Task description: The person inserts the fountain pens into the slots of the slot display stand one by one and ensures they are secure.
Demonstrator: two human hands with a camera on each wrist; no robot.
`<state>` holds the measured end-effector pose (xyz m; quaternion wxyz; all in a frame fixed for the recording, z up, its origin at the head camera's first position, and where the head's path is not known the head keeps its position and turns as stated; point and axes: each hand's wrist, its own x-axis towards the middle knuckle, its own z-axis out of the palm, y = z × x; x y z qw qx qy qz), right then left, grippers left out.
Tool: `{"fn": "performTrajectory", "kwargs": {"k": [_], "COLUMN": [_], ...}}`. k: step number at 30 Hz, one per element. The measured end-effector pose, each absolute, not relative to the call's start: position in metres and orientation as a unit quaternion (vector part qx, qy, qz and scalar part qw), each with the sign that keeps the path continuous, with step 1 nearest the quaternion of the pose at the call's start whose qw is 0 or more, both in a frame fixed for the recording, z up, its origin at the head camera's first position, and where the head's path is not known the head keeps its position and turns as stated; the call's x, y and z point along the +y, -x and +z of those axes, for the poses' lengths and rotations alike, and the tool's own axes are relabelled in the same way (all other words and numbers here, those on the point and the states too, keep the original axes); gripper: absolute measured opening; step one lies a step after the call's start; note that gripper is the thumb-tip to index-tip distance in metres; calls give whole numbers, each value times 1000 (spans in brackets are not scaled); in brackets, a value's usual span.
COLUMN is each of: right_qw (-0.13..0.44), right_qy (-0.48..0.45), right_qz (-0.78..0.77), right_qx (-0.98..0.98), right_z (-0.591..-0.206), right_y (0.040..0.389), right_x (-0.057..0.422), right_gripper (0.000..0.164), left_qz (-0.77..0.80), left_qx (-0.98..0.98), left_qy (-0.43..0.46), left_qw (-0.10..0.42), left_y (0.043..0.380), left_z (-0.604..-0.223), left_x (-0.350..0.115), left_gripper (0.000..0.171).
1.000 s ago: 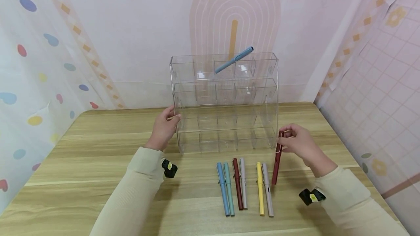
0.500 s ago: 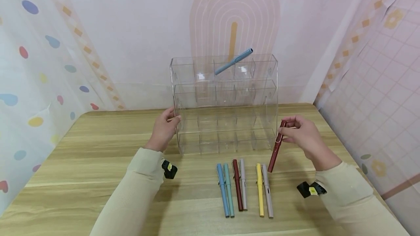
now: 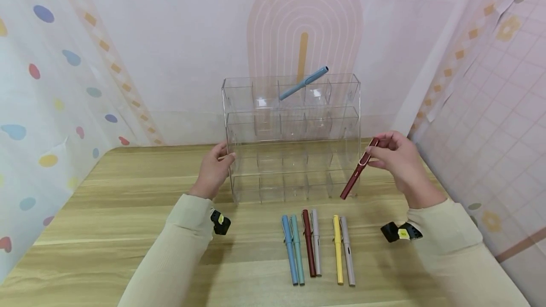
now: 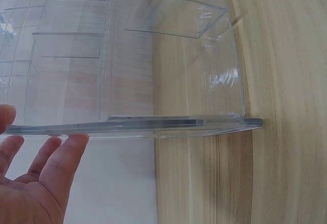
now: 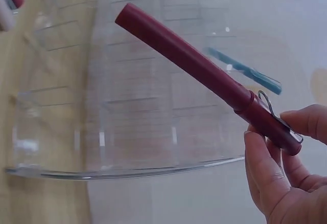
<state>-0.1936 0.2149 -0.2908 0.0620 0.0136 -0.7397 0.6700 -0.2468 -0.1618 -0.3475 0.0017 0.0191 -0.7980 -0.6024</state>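
Note:
My right hand [image 3: 394,153] pinches a dark red pen [image 3: 360,167] by its clipped cap. The pen slants, its far end down and left before the rack's lower right corner. In the right wrist view, thumb and fingertips hold the cap while the long barrel [image 5: 179,55] points away. My left hand [image 3: 214,169] grips the left side panel of a clear tiered rack [image 3: 294,173], thumb on one face and fingers on the other, as the left wrist view of the panel [image 4: 148,126] shows. A blue pen [image 3: 304,83] leans diagonally in the rack's top tier.
On the wooden table [image 3: 128,231] before the rack lie pens in pairs: blue [image 3: 289,250] and teal [image 3: 297,250], dark red [image 3: 309,243] and pale lilac [image 3: 316,243], yellow [image 3: 338,250] and greyish lilac [image 3: 348,251]. A patterned cloth [image 3: 179,51] hangs behind.
My right hand has risen and moved away from me with the dark red pen, whose lower end has swung left towards the rack. My left hand stays on the side panel.

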Motion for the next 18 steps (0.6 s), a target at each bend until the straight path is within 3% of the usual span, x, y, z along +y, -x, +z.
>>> {"fn": "performTrajectory", "kwargs": {"k": [18], "right_qw": [170], "right_qy": [23], "right_qz": [768], "right_qx": [-617], "right_z": [-246], "right_y": [222], "right_x": [200], "right_gripper": [24], "left_qz": [-605], "left_qx": [-796], "left_qy": [-21], "left_qw": [-1], "left_y": [247], "left_z": [-346], "left_x": [-164], "left_gripper": [53]}}
